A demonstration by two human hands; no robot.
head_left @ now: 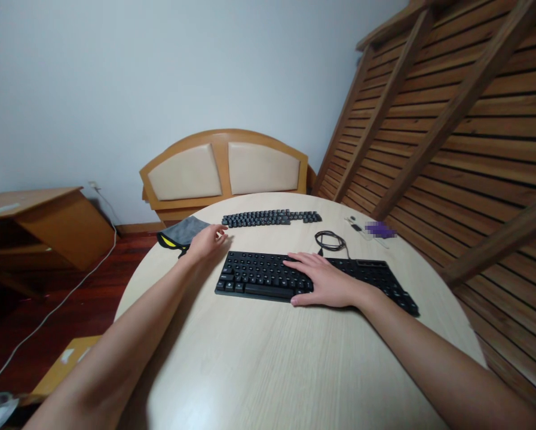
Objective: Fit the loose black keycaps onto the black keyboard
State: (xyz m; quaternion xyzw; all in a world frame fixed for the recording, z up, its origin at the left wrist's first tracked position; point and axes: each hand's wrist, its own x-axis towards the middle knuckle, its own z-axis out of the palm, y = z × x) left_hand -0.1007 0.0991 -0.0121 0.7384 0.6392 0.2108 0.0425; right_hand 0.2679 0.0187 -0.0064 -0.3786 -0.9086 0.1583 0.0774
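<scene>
My left hand (209,239) is at the left end of a group of loose black keycaps (261,218), set out in rows at the back of the table. Its fingers are bent, with thumb and fingertips apart and nothing visible between them. My right hand (324,280) lies spread flat over the middle of a black keyboard (259,272), hiding some of its keys. A long space bar shows on the keyboard's near edge. Beside my left wrist lies a grey cloth item (184,233) with a yellow and black edge.
A coiled black cable (330,240) lies behind the keyboard. A blurred purple item (381,230) and small pieces are at the right of the round wooden table (268,364). A headboard (223,170) stands behind, a slatted wooden frame (429,131) leans at right, and a desk (39,221) is at left.
</scene>
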